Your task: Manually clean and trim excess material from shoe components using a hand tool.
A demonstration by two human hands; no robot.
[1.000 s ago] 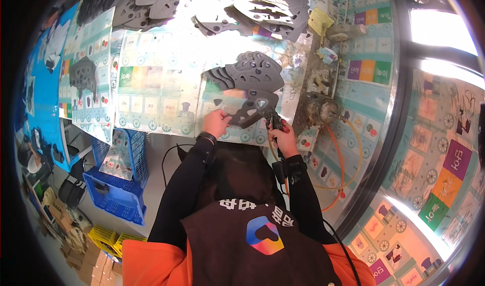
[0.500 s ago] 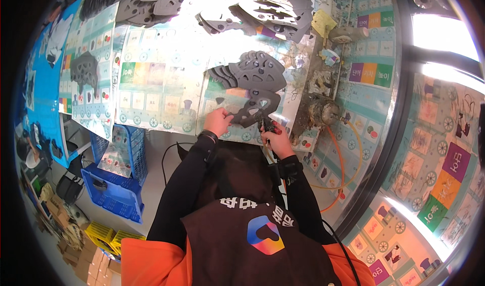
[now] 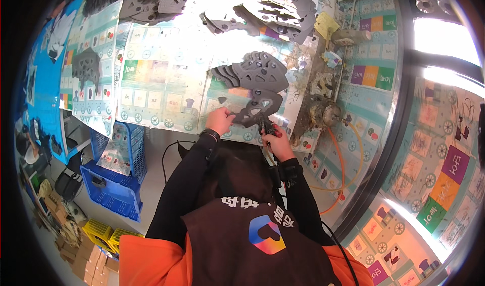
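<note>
A flat dark grey cut-out piece [image 3: 270,102] with holes lies at the near edge of the papered table, directly in front of me. My left hand [image 3: 220,122] pinches its left end between thumb and fingers. From the right, my right hand [image 3: 279,142] is wrapped around a black spray-gun-like tool [image 3: 265,126], whose front end is against or just over the near part of that piece. The tool's exact shape is partly lost in the dark. Just beyond lies a fanned stack of similar grey pieces [image 3: 260,74].
Larger heaps of grey pieces [image 3: 283,10] cover the table's far side. At the right stand a grimy metal canister [image 3: 328,115] and an orange hose [image 3: 342,159]. A blue crate [image 3: 111,190] is on the left, below the table, with yellow crates [image 3: 98,231] farther down.
The whole view has shifted slightly. Both hands keep their grips in nearly the same place, and the tool has turned a little beside the piece.
</note>
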